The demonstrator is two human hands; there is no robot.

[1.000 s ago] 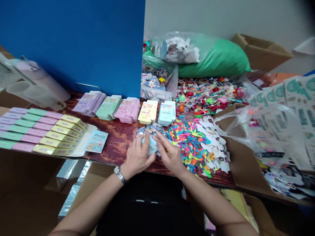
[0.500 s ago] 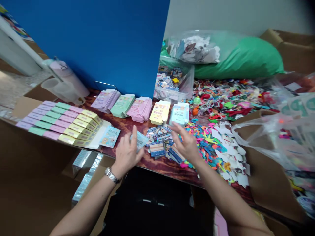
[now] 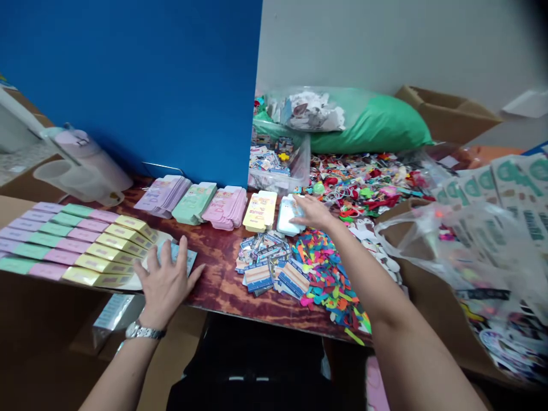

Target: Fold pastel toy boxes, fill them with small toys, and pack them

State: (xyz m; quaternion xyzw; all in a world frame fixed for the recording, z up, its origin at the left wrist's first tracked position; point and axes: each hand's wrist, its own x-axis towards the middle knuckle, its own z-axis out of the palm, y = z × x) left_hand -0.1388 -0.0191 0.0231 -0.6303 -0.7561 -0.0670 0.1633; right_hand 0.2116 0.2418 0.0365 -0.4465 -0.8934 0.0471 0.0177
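Observation:
My left hand (image 3: 165, 279), wearing a metal watch, is open with spread fingers over a light-blue flat box (image 3: 184, 257). The hand covers part of that box, which lies at the right end of the rows of boxes. Further right, my right hand (image 3: 314, 212) reaches over a stack of light-blue flat boxes (image 3: 287, 220); thumb and fingers stand apart on its top. Beside that stack are yellow (image 3: 260, 211), pink (image 3: 225, 208), green (image 3: 194, 202) and purple (image 3: 163, 196) stacks. Nearer me lies a pile of blue-and-white printed cards (image 3: 268, 265).
Rows of purple, green, pink and yellow boxes (image 3: 77, 237) cover the table's left end. Small colourful pieces (image 3: 329, 274) heap right of the cards. A pink bottle (image 3: 92, 157), a green bag (image 3: 381, 125) and a plastic-lined carton (image 3: 428, 308) surround the table.
My left hand has moved left, from beside the cards to the end of the box rows; the light-blue box near it is gone from there. My right hand has moved onto the light-blue stack.

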